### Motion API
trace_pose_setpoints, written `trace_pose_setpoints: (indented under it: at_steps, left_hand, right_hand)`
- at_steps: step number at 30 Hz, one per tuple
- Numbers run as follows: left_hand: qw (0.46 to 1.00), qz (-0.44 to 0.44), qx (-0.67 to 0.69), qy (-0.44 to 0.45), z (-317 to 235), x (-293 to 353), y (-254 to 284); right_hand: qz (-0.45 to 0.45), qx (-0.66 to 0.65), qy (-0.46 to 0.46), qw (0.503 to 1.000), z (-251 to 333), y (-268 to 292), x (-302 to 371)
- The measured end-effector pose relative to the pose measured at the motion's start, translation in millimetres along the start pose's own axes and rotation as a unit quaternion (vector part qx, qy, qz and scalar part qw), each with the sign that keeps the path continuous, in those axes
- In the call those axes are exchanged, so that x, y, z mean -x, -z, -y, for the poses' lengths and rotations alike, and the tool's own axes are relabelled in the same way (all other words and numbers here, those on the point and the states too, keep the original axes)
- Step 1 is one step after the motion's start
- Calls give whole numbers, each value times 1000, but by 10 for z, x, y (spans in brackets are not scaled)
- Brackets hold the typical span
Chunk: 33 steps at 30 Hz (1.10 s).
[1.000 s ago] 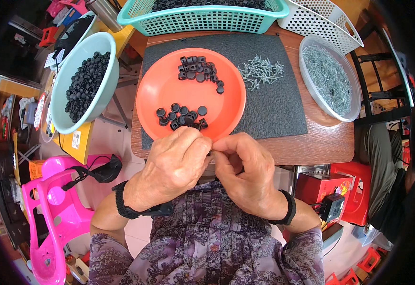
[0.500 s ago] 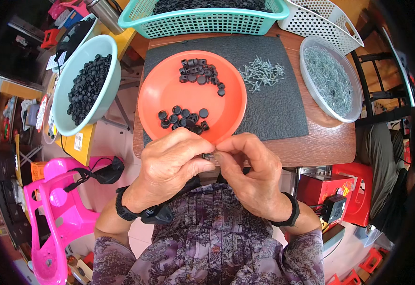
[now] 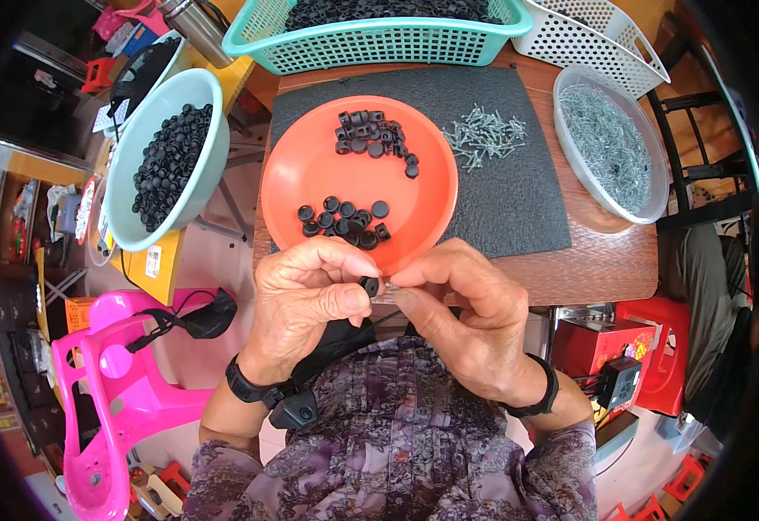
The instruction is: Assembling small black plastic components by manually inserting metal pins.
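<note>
A small black plastic part (image 3: 369,285) is pinched between the thumb and fingers of my left hand (image 3: 303,293). Just to its right, my right hand (image 3: 473,317) is closed in a pinch on a thin silvery screw (image 3: 391,285), largely covered by the fingertips. The screw's end is close to the black part; whether they touch I cannot tell. Both hands are over the table's near edge, below an orange plate (image 3: 297,169). On that plate lie a far cluster of black parts (image 3: 360,133) and a near cluster of round black caps (image 3: 331,219).
Loose screws (image 3: 488,136) lie on a dark mat (image 3: 518,208). Right of it stands a clear bowl of screws (image 3: 609,148). Behind are a teal basket (image 3: 379,48) and a white basket (image 3: 592,48). At left are a light-blue basin (image 3: 214,143) and a pink chair (image 3: 119,395).
My left hand has turned and its fingers have shifted, so the black part now shows between them. My right hand has moved slightly right, still pinching. The whole view has shifted a little.
</note>
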<state>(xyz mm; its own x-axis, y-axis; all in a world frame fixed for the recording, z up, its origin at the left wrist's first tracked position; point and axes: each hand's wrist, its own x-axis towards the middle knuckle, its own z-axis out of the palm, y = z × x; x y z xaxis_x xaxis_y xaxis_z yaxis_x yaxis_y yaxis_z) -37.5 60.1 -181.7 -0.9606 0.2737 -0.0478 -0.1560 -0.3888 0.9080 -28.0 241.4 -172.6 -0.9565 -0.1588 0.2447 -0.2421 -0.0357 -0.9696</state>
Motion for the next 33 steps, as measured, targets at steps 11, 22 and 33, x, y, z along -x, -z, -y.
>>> trace_pose_setpoints:
  at_steps: [11,22,33]
  left_hand:
    - [999,-10,34,2,58,-2,-37]
    - [996,3,-74,-54,29,11,-23]
    - [1000,-4,8,-29,74,6,-2]
  right_hand:
    - [6,21,-16,1000,16,-27,-11]
    - [16,76,2,997,27,-32,-26]
    - [7,75,34,997,22,-81,-32]
